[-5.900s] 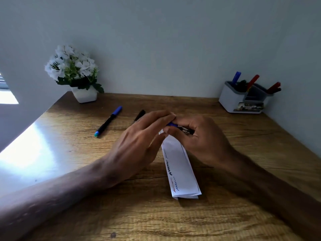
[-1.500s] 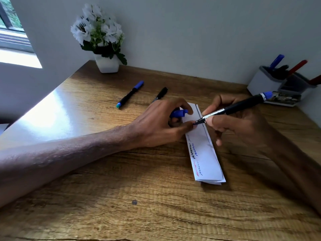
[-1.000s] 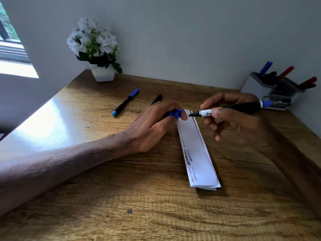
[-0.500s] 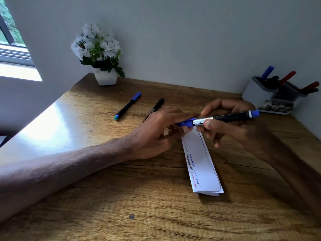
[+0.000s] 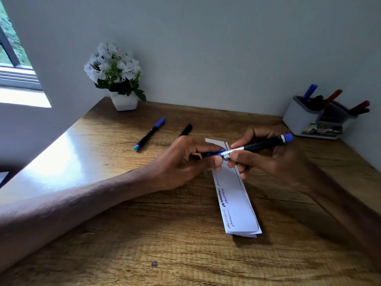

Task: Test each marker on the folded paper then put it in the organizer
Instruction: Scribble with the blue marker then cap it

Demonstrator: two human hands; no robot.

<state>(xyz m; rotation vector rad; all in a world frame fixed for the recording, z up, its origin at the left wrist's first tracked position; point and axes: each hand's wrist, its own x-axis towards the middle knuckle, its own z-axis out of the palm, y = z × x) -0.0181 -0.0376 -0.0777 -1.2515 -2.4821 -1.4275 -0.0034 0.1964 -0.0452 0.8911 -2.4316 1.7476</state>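
My right hand point(image 5: 268, 159) grips a black marker point(image 5: 261, 144) with a blue end, held level above the folded paper point(image 5: 237, 199). My left hand point(image 5: 183, 162) pinches the blue cap point(image 5: 213, 153), which sits on the marker's tip end. The paper lies lengthwise on the desk and carries several red, blue and black scribbles. Two more markers lie behind my left hand: a black one with a blue cap point(image 5: 149, 134) and an all-black one point(image 5: 186, 129), partly hidden. The white organizer point(image 5: 299, 120) stands at the back right corner with several markers in it.
A white pot of white flowers point(image 5: 118, 79) stands at the back left against the wall. The wooden desk point(image 5: 144, 234) fills the view, with walls behind and to the right. A window is at far left.
The marker's tip has left the paper after drawing. My left hand brought the blue cap to the tip, and the cap is now on the marker.
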